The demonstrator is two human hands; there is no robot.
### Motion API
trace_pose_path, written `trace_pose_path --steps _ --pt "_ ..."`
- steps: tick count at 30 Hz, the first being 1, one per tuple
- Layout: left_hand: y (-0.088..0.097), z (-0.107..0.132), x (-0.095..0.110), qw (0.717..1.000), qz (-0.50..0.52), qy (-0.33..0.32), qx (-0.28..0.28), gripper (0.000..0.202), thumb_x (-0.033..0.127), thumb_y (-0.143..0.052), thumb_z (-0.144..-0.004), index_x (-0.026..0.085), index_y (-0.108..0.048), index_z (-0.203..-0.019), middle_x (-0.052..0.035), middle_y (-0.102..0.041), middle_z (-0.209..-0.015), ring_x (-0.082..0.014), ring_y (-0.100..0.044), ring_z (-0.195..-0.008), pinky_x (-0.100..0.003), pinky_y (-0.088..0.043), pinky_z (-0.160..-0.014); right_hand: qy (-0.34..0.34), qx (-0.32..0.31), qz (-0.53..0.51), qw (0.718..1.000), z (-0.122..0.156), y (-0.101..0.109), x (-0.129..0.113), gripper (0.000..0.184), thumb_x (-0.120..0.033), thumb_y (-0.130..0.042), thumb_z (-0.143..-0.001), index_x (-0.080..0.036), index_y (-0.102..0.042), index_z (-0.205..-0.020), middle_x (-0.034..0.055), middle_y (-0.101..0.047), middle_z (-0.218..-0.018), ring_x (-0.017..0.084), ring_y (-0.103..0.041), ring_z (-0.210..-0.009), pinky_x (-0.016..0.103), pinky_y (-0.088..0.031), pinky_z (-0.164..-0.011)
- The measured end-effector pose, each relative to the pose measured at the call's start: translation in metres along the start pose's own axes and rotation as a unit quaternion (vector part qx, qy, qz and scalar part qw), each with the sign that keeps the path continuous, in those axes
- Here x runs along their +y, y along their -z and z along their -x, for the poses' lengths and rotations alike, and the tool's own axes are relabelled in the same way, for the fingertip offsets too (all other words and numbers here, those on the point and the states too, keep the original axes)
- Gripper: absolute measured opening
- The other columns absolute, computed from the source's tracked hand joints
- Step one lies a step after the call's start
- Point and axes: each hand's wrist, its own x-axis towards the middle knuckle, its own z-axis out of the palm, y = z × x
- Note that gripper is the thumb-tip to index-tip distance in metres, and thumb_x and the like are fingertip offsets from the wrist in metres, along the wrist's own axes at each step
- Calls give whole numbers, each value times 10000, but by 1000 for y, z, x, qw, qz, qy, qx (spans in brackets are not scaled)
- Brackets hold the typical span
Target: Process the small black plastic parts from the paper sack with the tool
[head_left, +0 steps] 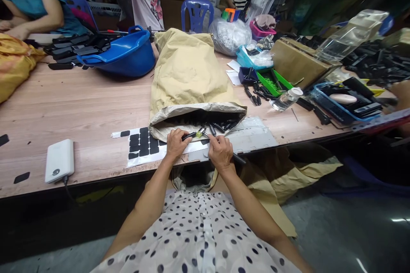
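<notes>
My left hand (176, 142) is closed on a slim black pen-like piece (188, 135) with a yellow-green part at its end. My right hand (220, 152) is wrapped round a black-handled metal tool (239, 159), whose handle sticks out below the fist. The tool's metal tip meets or nearly meets the yellow-green part; exact contact is too small to tell. Just beyond both hands lies a tan paper sack (192, 72), its mouth towards me, with many black pieces (218, 126) inside. Under my left hand is a white sheet of black stickers (144, 143).
A white power bank (60, 161) with a cable lies left. Behind it stands a blue basin (128, 57). On the right are a green tray (275, 82), a water bottle (287, 99), a cardboard box (294, 62) and a blue tray (346, 102). Other people are across the table.
</notes>
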Motion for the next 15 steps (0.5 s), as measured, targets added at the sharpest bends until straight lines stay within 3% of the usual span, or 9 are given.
trace_pose_path --steps 6,10,13,15 --pt "4 2 0 1000 4 -12 25 140 312 -600 -901 265 -730 -925 -44 -703 -968 -250 -580 -977 -405 -465 -911 7 10 16 1000 -1 -4 -3 369 -149 -547 -874 -280 -740 -1160 73 -581 -907 222 -430 -840 322 -304 -714" --pt "12 35 12 996 29 -74 39 205 347 -541 -939 239 -715 -946 -64 -695 -933 -234 -611 -926 -375 -492 -873 8 6 19 1000 -1 -3 -3 363 -153 -541 -881 -268 -734 -1167 74 -584 -915 224 -428 -843 325 -304 -720" --pt "8 78 19 986 74 -147 -42 251 370 -510 -953 240 -716 -1015 -54 -704 -882 -203 -649 -818 -322 -516 -780 8 -3 18 1000 -1 -2 -3 363 -159 -541 -890 -269 -727 -1181 74 -585 -919 225 -432 -850 326 -302 -720" --pt "-3 103 18 979 70 -155 -113 228 369 -534 -934 252 -721 -993 -48 -723 -881 -206 -677 -800 -313 -524 -757 7 -3 17 1000 -1 -2 -3 353 -169 -540 -900 -271 -726 -1182 75 -588 -923 226 -435 -852 328 -301 -719"
